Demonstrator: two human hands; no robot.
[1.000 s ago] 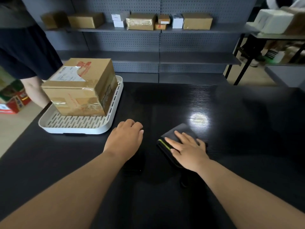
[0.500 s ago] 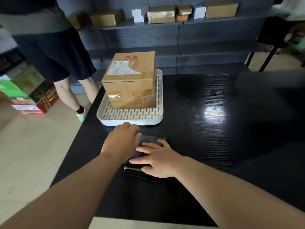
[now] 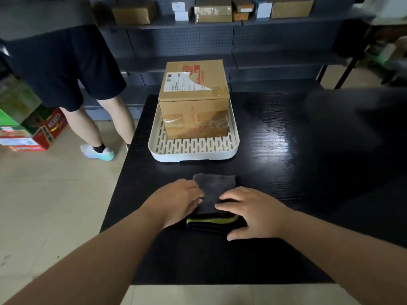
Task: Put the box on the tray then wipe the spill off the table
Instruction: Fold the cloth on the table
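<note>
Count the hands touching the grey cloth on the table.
2. The left hand rests on the left side of the cloth; the right hand lies on its right side, fingers spread. No other hand is in view.

Brown cardboard box (image 3: 193, 100), taped, shipping label on top, upright on white slotted tray (image 3: 193, 156), toward its far end. Tray flat by black table (image 3: 286, 172) left edge. Folded grey cloth (image 3: 214, 190), yellow-green stripe, nearer front edge, apart from tray.

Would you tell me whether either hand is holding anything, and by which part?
Nothing is gripped: the left hand and right hand rest flat on opposite sides of the folded cloth.
</note>
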